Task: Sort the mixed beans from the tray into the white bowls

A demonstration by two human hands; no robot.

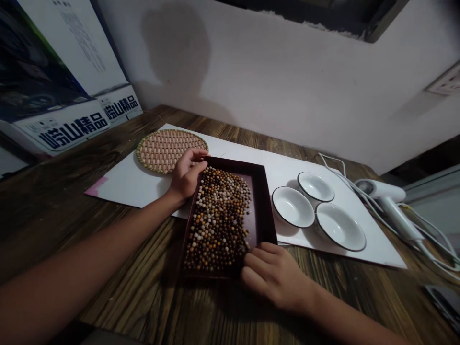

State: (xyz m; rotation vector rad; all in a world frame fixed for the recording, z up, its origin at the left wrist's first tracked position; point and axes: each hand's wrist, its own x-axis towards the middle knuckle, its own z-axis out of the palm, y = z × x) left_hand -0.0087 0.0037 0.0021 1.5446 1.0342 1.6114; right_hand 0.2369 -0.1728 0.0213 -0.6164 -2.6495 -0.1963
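Observation:
A dark red rectangular tray (263, 201) lies on the wooden table, filled with several small brown, tan and white beads (219, 220). My left hand (187, 175) grips the tray's far left rim, fingers curled over the edge. At the tray's near right corner my right hand (273, 275) has its fingers bent against the rim and touching the beads.
A round woven mat (168, 149) lies behind the left hand on a white sheet (125, 184). Three white bowls (316, 186) stand to the right of the tray. A white hair dryer (384, 194) with its cord lies far right. Printed boxes (72, 127) stand at the left.

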